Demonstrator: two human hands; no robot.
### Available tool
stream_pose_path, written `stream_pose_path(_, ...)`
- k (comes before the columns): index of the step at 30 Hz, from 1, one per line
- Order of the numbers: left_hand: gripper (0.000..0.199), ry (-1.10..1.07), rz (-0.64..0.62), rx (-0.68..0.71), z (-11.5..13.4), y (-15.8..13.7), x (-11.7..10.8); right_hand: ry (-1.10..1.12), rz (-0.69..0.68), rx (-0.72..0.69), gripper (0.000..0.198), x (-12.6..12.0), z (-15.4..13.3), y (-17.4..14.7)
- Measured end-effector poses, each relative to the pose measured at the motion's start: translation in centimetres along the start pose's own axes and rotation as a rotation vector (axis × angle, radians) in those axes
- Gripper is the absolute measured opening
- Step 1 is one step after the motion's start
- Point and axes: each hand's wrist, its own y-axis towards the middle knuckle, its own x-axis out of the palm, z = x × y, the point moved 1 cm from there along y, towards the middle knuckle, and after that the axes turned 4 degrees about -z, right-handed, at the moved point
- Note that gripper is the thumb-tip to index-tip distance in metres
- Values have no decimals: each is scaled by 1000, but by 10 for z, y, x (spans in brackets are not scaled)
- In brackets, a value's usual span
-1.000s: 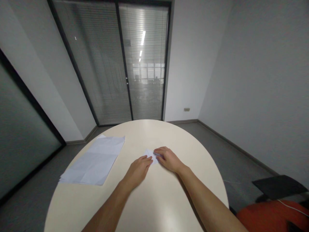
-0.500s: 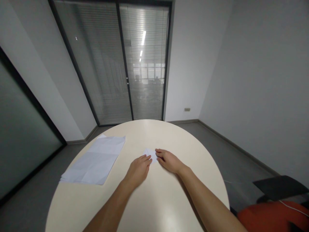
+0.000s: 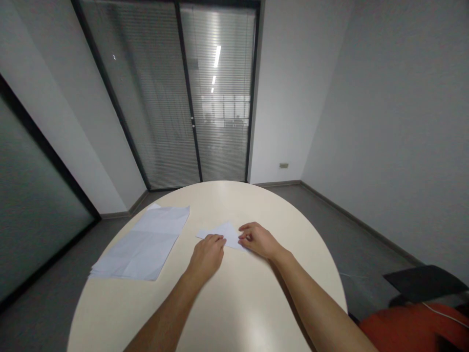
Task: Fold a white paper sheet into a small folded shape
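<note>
A small folded piece of white paper [image 3: 230,233] lies near the middle of the round table, with one pointed end to the left and a corner toward the far side. My left hand [image 3: 207,255] is closed at its near left edge, the fingertips on the paper and partly covering it. On the other side, my right hand [image 3: 259,241] has its thumb and fingers curled together in a pinch at the paper's right edge. How firmly either hand grips is hard to make out at this size.
Several creased white sheets [image 3: 146,244] lie stacked on the left of the cream round table [image 3: 234,200]. An orange chair seat [image 3: 403,328] with a black part above it is at the lower right. Glass partitions with blinds [image 3: 223,146] stand beyond the table.
The folded paper now shows a wider shape, with a point extending left. My left hand has shifted slightly left, and my right fingers have curled closer together.
</note>
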Motion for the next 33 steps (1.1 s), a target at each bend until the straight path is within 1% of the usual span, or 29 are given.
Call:
stream_pose_path(2,33,-1,11,-8,2,-1,0,41,-16,-22,15,1,3,1)
stream_pose_path(6,39,21,25,-19,3,-4,0,57,-44,-45,17,-1,4,1)
stream_pose_path(8,41,44,31,-52,4,-5,-1,11,-29,-27,20,-4,1,1)
stream_pose_path(11,42,84,31,-97,6,-6,-5,-68,26,44,23,-7,-1,0)
stream_pose_path(14,40,108,27,-101,9,-6,-9,-103,44,68,32,-6,-1,-1)
stream_pose_path(16,38,98,26,-93,10,-6,-10,-113,39,71,35,-4,-1,-1)
stream_pose_path(21,34,52,26,-60,10,-6,-10,-108,39,110,28,-4,-1,-1)
stream_pose_path(25,32,34,46,-88,8,-5,-9,-82,43,139,26,-6,1,0)
stream_pose_path(28,31,27,50,-117,5,-3,-7,-70,45,132,21,-7,2,-1)
stream_pose_path(33,27,0,53,-105,0,-3,-4,-65,48,97,15,-7,0,-2)
